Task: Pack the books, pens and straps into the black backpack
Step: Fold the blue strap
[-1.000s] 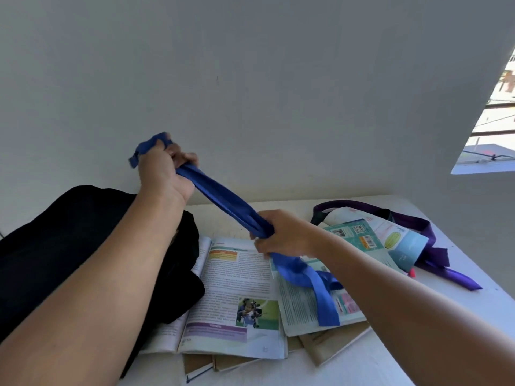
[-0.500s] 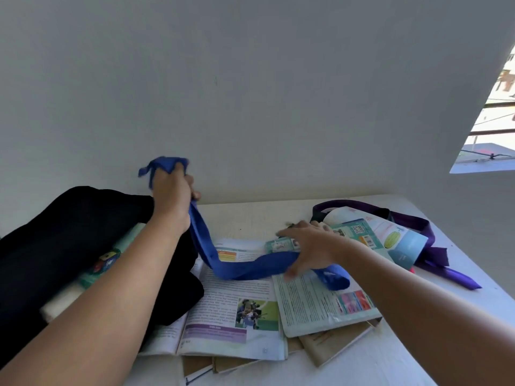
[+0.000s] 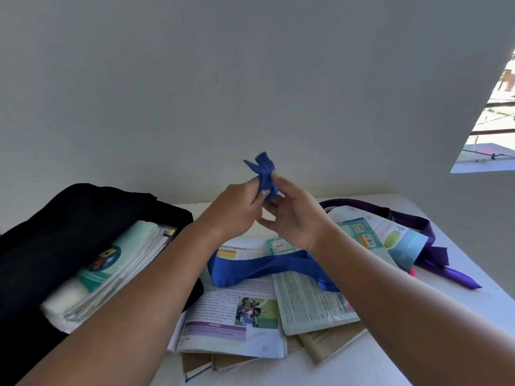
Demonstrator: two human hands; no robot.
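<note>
My left hand [image 3: 237, 208] and my right hand [image 3: 292, 215] meet above the table, both pinching one end of the blue strap [image 3: 264, 172]. The strap's remaining length lies in a loop over the open books [image 3: 231, 310] below. The black backpack [image 3: 55, 232] lies open on the left with several books [image 3: 111, 268] inside it. A purple strap [image 3: 434, 254] lies at the right, partly under a light blue booklet [image 3: 398, 240]. A bit of pink [image 3: 412, 272], perhaps a pen, peeks out by the purple strap.
The white table [image 3: 459, 302] meets a grey wall [image 3: 195, 93] behind. Brown notebooks [image 3: 328, 341] stick out from under the open books near the front. A window opening [image 3: 496, 121] sits at the upper right.
My left hand moved right from above the backpack and my right hand rose from the books. Both now meet on the strap's end, and the strap sagged into a loop on the books.
</note>
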